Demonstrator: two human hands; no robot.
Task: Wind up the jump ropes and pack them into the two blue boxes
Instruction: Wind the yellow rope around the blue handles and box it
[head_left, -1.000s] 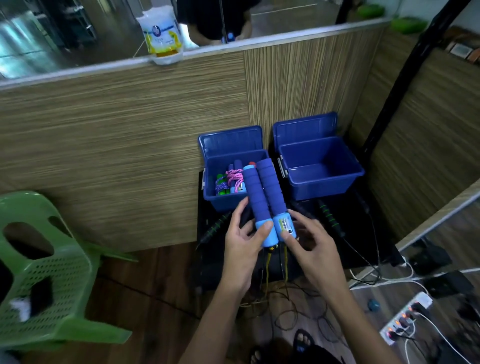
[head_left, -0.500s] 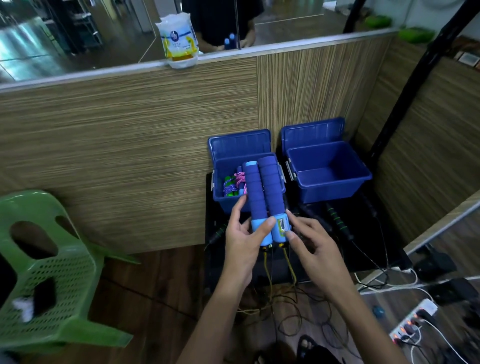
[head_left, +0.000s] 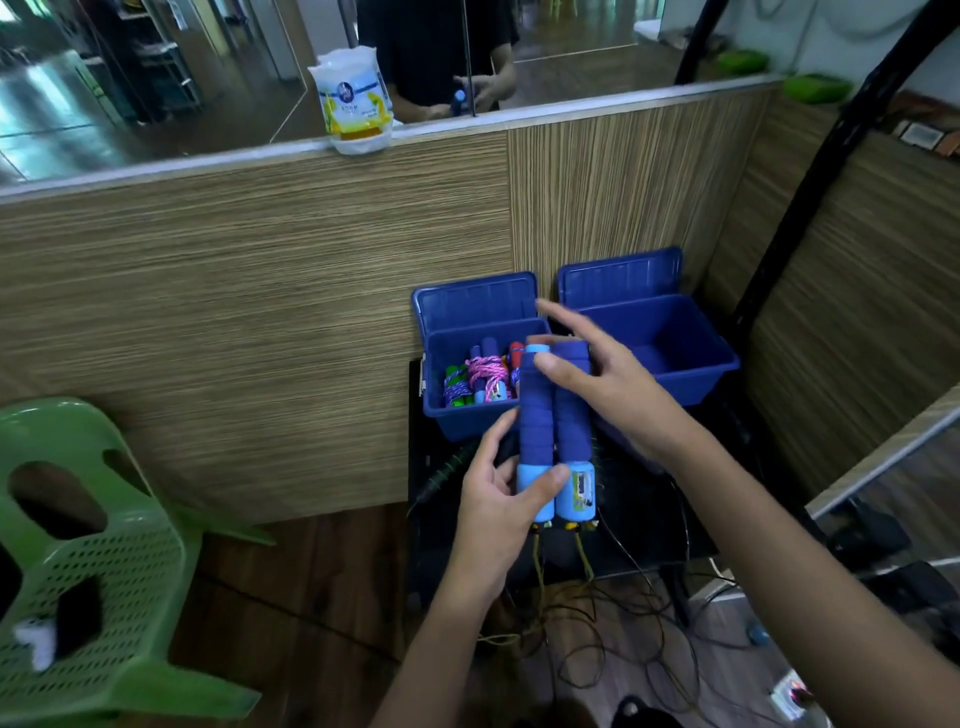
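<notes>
Head view takes in, largest first, a wood-grain partition wall (head_left: 260, 312), and everything else sits relative to it. A green plastic chair (head_left: 88, 561) stands well out from its left stretch. At its foot, side by side, are the two blue boxes with their lids tipped back against the panel. The left box (head_left: 467, 421) already holds several wound jump ropes, a pink-and-white bundle (head_left: 485, 371) among them. The right box (head_left: 691, 384) looks empty as far as its visible interior shows. Both stand on a dark mat (head_left: 649, 519) that runs out from the wall.

In front of the boxes, the two blue foam handles (head_left: 553, 431) of one rope are held together, upright and parallel. Its yellowish cord (head_left: 587, 566) hangs from their lower ends, away from the wall, and trails loose onto the floor among other cables. The left hand (head_left: 498, 499) grips the handles near their light-blue bases, thumb across the front. The right hand (head_left: 597, 374) is spread wide at the handle tops, thumb against them, fingers stretched toward the wall.

By my judgement, the task is partly done: one box is filling, this rope's cord is not yet wound, and a green-handled rope (head_left: 452, 462) lies on the mat waiting.
</notes>
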